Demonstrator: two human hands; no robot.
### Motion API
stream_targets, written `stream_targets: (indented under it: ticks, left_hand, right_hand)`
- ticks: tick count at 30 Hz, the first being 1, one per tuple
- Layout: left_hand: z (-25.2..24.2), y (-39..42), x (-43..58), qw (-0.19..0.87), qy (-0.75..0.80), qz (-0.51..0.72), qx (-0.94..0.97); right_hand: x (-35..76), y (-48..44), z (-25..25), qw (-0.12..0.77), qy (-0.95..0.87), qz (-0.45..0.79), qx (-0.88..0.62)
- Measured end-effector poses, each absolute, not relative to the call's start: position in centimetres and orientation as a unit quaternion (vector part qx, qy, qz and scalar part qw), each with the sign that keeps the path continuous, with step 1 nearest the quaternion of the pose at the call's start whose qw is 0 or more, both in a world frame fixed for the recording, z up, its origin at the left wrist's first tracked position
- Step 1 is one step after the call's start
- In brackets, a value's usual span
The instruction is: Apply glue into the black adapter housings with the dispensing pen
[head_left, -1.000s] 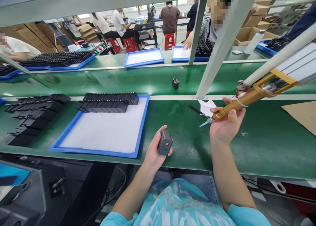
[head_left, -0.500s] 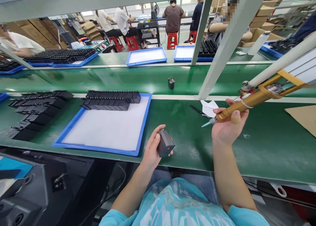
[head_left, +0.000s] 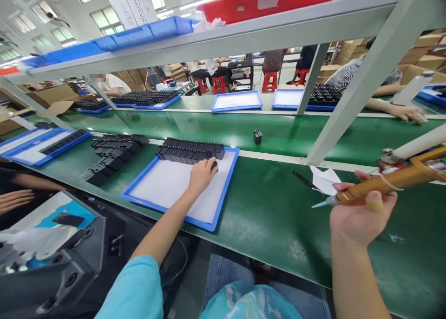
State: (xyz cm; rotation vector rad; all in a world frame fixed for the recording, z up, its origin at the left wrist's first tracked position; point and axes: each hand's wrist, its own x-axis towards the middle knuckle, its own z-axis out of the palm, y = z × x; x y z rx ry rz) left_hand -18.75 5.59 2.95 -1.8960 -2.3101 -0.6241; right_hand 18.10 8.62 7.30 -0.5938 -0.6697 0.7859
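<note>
With left hand (head_left: pixel 201 176), gripping a black charger (head_left: pixel 214 166) beside the charger row (head_left: pixel 190 151) over the blue tray (head_left: pixel 224 189), probably light, rigid, a bit slippery, best pinched by its flat sides, and with right hand (head_left: pixel 364 212), clasping a gold dispenser (head_left: pixel 376 185).

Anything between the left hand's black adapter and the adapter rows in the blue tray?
Nothing visible: the left hand has the black adapter at the blue tray, right by the adapter rows. Whether they touch, I can't tell.
</note>
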Motion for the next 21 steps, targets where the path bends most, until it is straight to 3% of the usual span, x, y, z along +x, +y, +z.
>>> stream_targets:
  ticks: [6,12,15,21]
  left_hand:
    - [2.5,10.3,-20.8,0.176,-0.748,-0.068,-0.636]
    - [3.6,11.8,-19.4,0.219,-0.738,-0.136,-0.623]
    - [4.9,15.9,-17.1,0.175,-0.705,-0.187,-0.661]
    - [5.0,26.7,-13.4,-0.018,-0.739,-0.204,-0.642]
  right_hand:
    - [18.5,9.1,6.8,0.815,-0.345,0.37,-0.283]
    - [18.6,8.8,6.7,0.811,-0.347,0.381,-0.279]
    - [18.6,8.5,6.6,0.804,-0.344,0.395,-0.28]
    - [18.2,8.1,6.2,0.791,-0.361,0.405,-0.284]
